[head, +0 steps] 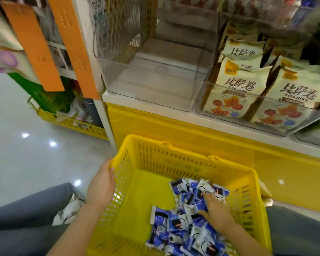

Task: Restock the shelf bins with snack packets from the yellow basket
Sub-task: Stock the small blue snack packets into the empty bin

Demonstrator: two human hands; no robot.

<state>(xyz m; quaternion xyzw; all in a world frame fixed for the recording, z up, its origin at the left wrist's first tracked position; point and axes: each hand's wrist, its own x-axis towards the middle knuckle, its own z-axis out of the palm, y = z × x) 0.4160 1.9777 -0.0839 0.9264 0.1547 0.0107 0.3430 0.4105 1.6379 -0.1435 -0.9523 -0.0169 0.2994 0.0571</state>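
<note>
- Looking down through the head camera, I see a yellow basket [192,156] of rigid, slotted plastic standing on the floor against the yellow shelf base.
- Crinkly blue-and-white snack packets [183,231] lie heaped in the basket's right half, too many and too jumbled for me to count.
- My left hand [102,183] grips the basket's left rim, fingers hooked over the edge and the forearm running straight up to it.
- My right hand [215,209] lies palm down on the heap, thumb spread to the left. Its fingertips sink among the packets, so I cannot tell whether they grasp one.
- Two smooth, see-through shelf bins sit side by side on the white shelf ledge [155,109]: the left bin [151,93] and the right bin [248,115].
- The right bin holds cream pillow packets [238,89] standing upright in two rows.
- Two flat orange strips [31,43] hang at the upper left.
- A second yellow basket [72,122] rests on the glossy floor [26,163].
</note>
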